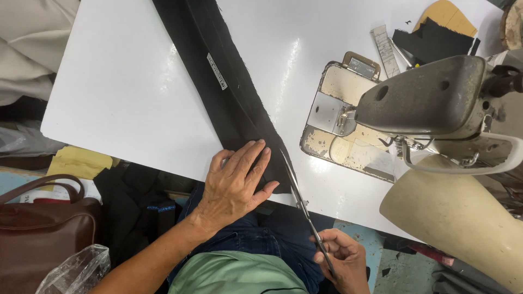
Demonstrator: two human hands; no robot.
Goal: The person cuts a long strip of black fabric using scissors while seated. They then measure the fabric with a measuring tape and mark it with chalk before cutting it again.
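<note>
Surface: white worktable (125, 92) in a sewing shop, glossy and smooth, so I expect cloth to slide on it easily.
Background: an old cream sewing machine (436, 103) stands on the right of the table; a brown bag (38, 228) and a crumpled plastic bag (76, 269) sit low on the left, off the table.
Cloth: a long strip of black fabric (218, 71) runs diagonally from the top of the table down to the near edge, with a small white label (217, 71) on it.
Left hand: my left hand (237, 182) lies flat and spread on the near end of the fabric, pressing it to the table, not gripping.
Right hand: my right hand (340, 258) is closed around the handles of the scissors (299, 198), below the table edge.
Scissors: the blades point up along the right edge of the fabric, just beside my left fingertips; I cannot tell how far the blades are parted.
Handling: I judge the fabric light, soft and limp, with a fraying edge; it will bunch or creep unless pinned flat.
Hold: best held by a flat palm close beside the cutting line, fingers kept clear of the blades.
Risk: as I see it, the slick tabletop lets the strip drift.
</note>
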